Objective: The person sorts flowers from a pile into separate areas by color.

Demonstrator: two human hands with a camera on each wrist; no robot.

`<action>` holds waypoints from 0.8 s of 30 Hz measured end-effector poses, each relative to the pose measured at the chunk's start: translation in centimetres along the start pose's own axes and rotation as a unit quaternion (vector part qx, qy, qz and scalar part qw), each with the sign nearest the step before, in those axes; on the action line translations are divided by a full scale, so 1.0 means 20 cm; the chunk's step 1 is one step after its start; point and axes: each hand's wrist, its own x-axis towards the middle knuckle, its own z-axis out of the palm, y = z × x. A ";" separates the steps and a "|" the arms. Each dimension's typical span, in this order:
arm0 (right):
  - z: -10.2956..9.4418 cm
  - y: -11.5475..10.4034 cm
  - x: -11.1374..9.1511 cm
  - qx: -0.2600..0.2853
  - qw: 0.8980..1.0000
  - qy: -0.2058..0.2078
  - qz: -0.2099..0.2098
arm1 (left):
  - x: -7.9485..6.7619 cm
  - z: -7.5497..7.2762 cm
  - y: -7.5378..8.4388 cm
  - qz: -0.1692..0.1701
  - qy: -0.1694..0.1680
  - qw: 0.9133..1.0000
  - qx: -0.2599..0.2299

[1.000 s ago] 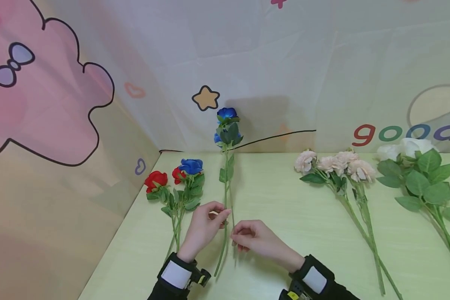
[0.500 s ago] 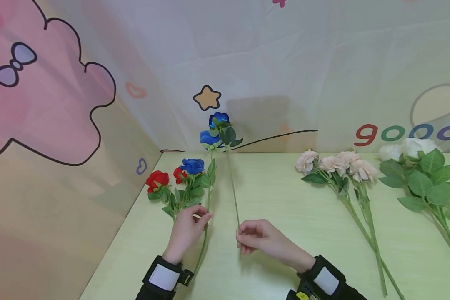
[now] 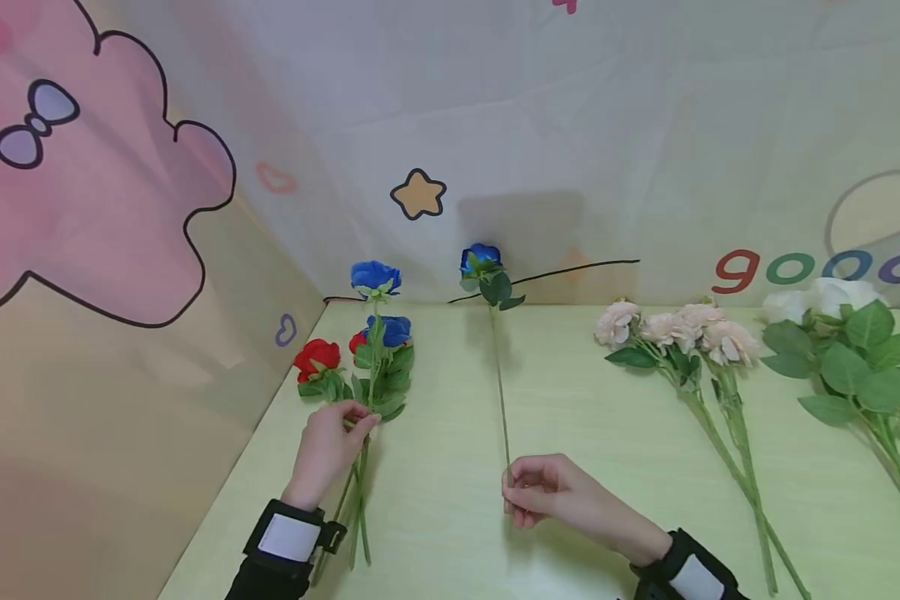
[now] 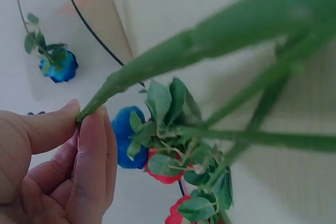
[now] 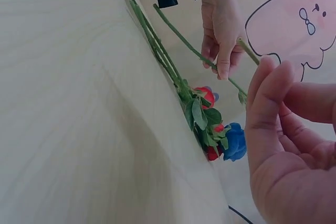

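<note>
While the left hand [image 3: 333, 446] is pinching the left blue rose [image 3: 376, 275] by its stem, the right hand [image 3: 551, 496] is pinching the right blue rose [image 3: 482, 260] by its thin stem.

Left side: thumb and fingers [image 4: 92, 156] are closing together on the stem, no gap showing. Stem is running diagonally across the left wrist view, blurred up close. Hand is sitting toward the left edge of the bench [image 3: 435, 517], over the lying bundle. Right wrist view is showing the held stem raised clear of it.

Bundle: red rose [image 3: 317, 357], a second red bloom [image 3: 357, 342] partly hidden, lying blue rose [image 3: 397, 331]. Blooms are lying near the back-left corner, stems crossing and running toward the front edge.

Right side: thumb and fingers [image 5: 270, 95] are gripping the stem low down, a short end sticking out past them. Hand is hovering toward the front edge, about mid-width. Bloom is showing against the backdrop [image 3: 517, 150] just above the back edge, well apart from the left one.

Rest: pink flowers [image 3: 675, 325] are lying right of centre, blooms near the back edge, stems crossing toward the front. White flowers [image 3: 832, 296] are lying by the back-right corner, stems slanting down the right edge.
</note>
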 end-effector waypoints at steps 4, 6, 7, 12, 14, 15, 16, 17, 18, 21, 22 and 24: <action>-0.03 0.01 -0.06 0.013 1.000 -0.005 0.002 | 0.04 0.00 -0.04 -0.003 -0.002 1.000 0.027; -0.04 0.02 -0.09 0.019 1.000 -0.008 0.000 | 0.05 0.00 -0.06 -0.008 -0.006 0.999 0.041; -0.04 0.02 -0.10 0.024 1.000 -0.009 0.001 | 0.06 0.01 -0.07 -0.012 -0.011 0.999 0.045; -0.07 0.04 -0.14 0.034 0.999 -0.009 0.001 | 0.06 0.03 -0.10 -0.033 -0.031 0.997 0.058; -0.07 0.04 -0.16 0.039 0.999 -0.011 0.001 | 0.05 0.03 -0.10 -0.035 -0.033 0.997 0.059; -0.07 0.04 -0.16 0.043 0.999 -0.012 0.003 | 0.05 0.04 -0.10 -0.033 -0.030 0.997 0.059; -0.07 0.04 -0.17 0.048 0.999 -0.013 0.003 | 0.05 0.04 -0.09 -0.031 -0.026 0.997 0.059; -0.08 0.04 -0.17 0.052 0.998 -0.016 0.002 | 0.04 0.04 -0.09 -0.029 -0.020 0.998 0.060; -0.08 0.04 -0.18 0.059 0.998 -0.018 0.002 | 0.04 0.04 -0.09 -0.025 -0.014 0.998 0.063; -0.08 0.04 -0.19 0.086 0.996 -0.027 0.005 | 0.04 0.04 -0.06 -0.011 0.011 0.997 0.071; -0.08 0.04 -0.20 0.095 0.995 -0.030 0.006 | 0.04 0.04 -0.05 -0.007 0.018 0.997 0.071; -0.08 0.05 -0.21 0.116 0.993 -0.037 0.010 | 0.03 0.04 -0.02 0.003 0.030 0.997 0.072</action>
